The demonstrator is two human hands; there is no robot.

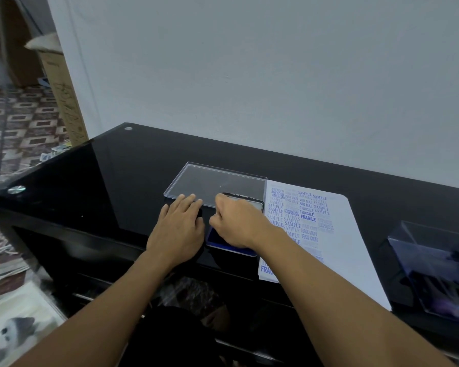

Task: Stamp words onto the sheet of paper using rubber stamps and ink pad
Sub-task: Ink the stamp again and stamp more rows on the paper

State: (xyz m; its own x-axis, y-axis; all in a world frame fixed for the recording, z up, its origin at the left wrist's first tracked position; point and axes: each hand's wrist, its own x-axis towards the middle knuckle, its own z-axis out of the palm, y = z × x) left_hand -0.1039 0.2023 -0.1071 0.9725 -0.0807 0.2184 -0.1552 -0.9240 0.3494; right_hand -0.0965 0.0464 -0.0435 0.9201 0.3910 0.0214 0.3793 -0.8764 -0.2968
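Note:
A white sheet of paper (339, 234) lies on the black glass table (112, 176), covered on its left part with several blue stamped words. Left of it sits a blue ink pad (223, 246), its raised lid (245, 201) behind. My right hand (236, 223) is over the pad with fingers curled, seemingly pinching a small stamp that is hidden by the fingers. My left hand (178, 229) lies flat with straight fingers beside the pad, resting on a dark thing I cannot identify.
A clear plastic lid (217, 181) lies flat behind the hands. A clear box (435, 268) with dark stamps stands at the right edge. The wall runs close behind the table. Cardboard boxes and a patterned floor are at the left.

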